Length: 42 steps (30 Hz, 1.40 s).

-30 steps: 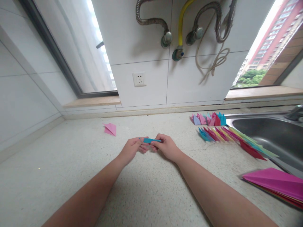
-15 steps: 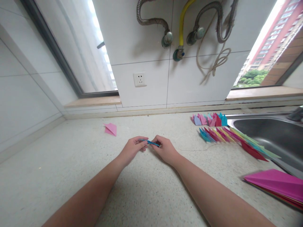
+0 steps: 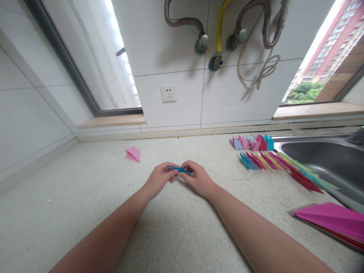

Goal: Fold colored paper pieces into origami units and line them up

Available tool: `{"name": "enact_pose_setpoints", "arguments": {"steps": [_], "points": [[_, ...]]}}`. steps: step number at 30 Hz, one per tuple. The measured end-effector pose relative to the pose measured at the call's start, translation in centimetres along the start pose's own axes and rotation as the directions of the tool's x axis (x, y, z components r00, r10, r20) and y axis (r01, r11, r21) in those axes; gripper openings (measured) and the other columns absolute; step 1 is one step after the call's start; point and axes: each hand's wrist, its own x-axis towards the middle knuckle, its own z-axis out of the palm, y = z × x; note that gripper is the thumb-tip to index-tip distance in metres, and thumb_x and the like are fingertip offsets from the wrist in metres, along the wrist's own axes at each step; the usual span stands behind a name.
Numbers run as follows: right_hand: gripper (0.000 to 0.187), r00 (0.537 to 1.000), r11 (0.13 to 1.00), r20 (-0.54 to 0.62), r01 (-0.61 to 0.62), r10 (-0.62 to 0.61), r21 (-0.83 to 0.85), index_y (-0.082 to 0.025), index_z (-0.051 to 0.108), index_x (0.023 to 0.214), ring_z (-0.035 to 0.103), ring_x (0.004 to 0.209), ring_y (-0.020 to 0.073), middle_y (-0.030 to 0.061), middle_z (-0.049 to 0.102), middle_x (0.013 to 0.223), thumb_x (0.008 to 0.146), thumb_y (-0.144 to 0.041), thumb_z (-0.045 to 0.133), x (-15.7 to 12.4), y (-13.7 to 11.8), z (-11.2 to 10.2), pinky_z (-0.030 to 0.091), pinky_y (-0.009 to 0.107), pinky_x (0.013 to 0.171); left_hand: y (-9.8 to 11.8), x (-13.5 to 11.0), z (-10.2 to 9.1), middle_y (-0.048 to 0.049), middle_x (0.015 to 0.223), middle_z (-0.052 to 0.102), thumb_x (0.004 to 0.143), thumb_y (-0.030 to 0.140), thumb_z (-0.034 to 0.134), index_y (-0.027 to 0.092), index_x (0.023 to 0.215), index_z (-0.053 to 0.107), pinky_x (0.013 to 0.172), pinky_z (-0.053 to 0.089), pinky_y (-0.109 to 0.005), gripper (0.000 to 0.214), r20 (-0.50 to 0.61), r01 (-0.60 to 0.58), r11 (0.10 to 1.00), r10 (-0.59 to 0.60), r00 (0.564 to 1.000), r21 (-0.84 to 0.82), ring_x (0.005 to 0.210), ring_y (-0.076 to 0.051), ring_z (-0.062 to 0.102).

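Observation:
A small piece of folded blue paper (image 3: pixel 181 170) is held between my two hands, just above the speckled countertop (image 3: pixel 170 231). My left hand (image 3: pixel 160 177) pinches its left end, thumb in front and fingers behind. At the other end, my right hand (image 3: pixel 197 176) closes thumb and fingers on the paper. Parts of the paper are hidden by my fingertips, so its full shape cannot be made out. A pink folded paper piece (image 3: pixel 133 154) lies on the counter beyond my left hand.
Small folded paper pieces (image 3: pixel 253 143) stand in a row near the sink (image 3: pixel 315 151). In front of them lies a fanned row of colourful folded papers (image 3: pixel 264 161). A magenta-topped paper stack (image 3: pixel 332 220) sits at the right. Pipes and a socket (image 3: pixel 168 94) are on the wall.
The blue paper shows slightly more of its surface between my fingers. Both hands stay in nearly the same place, and the view has shifted a little.

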Motion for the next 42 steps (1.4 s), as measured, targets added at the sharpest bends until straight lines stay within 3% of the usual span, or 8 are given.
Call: {"name": "enact_pose_setpoints", "arguments": {"steps": [6,11,27,32,37,42], "points": [[0.007,0.998,0.997,-0.031,0.05,-0.052,-0.063,-0.019,0.065,0.089,0.057,0.078,0.015,0.0023,0.065,0.082,0.088,-0.025,0.061,0.0,-0.1,-0.2,0.043,0.027,0.073,-0.1,-0.2,0.2,-0.0001,0.069,0.063,0.08,0.034,0.071,0.015,0.093,0.067,0.061,0.046,-0.026,0.023,0.022,-0.003,0.998,0.002,1.0,0.062,0.06,-0.012,0.057],[0.009,1.0,0.999,-0.015,0.011,-0.011,-0.03,-0.019,0.067,0.089,0.058,0.078,0.015,0.0019,0.066,0.081,0.089,-0.026,0.06,0.1,0.2,-0.2,0.042,0.027,0.072,-0.1,-0.3,0.3,0.0003,0.066,0.061,0.08,0.037,0.07,0.015,0.094,0.067,0.06,0.045,-0.025,0.026,0.009,-0.008,0.995,0.008,1.0,0.101,0.06,-0.012,0.056],[0.012,0.999,0.999,0.023,0.042,-0.042,0.03,-0.019,0.068,0.074,0.06,0.074,0.0149,0.0021,0.067,0.074,0.085,-0.022,0.064,0.3,-0.5,-0.6,0.043,0.027,0.071,-0.2,-0.6,-0.3,0.0003,0.063,0.062,0.083,0.035,0.067,0.015,0.087,0.063,0.051,0.044,-0.025,0.021,0.12,-0.008,1.0,0.005,0.993,0.024,0.052,-0.012,0.057],[0.013,0.997,0.992,0.005,-0.074,0.073,0.105,-0.018,0.071,0.083,0.06,0.074,0.015,0.0027,0.07,0.078,0.084,-0.03,0.067,0.3,-0.1,-0.6,0.045,0.027,0.071,0.2,-0.6,-0.2,0.0,0.062,0.064,0.081,0.033,0.07,0.015,0.085,0.063,0.053,0.046,-0.025,0.02,0.067,0.0,1.0,0.0,0.998,0.003,0.052,-0.012,0.058],[0.023,0.984,0.956,0.064,-0.174,0.163,0.237,-0.019,0.075,0.098,0.058,0.064,0.013,0.0032,0.069,0.077,0.086,-0.035,0.063,0.4,0.4,-0.5,0.046,0.026,0.062,0.4,-0.4,0.0,-0.0022,0.068,0.067,0.081,0.034,0.071,0.015,0.085,0.066,0.065,0.051,-0.028,0.021,-0.003,-0.037,0.999,0.037,0.999,0.034,0.062,-0.014,0.063],[0.027,0.955,0.872,0.078,-0.292,0.285,0.394,-0.019,0.075,0.101,0.06,0.055,0.0106,0.0048,0.072,0.083,0.083,-0.036,0.064,0.5,0.6,-0.2,0.048,0.024,0.055,-0.2,-0.3,0.1,-0.0044,0.071,0.069,0.084,0.045,0.065,0.017,0.11,0.065,0.053,0.051,-0.028,0.038,0.009,0.086,0.996,-0.086,0.996,-0.006,0.058,-0.016,0.065]]}}
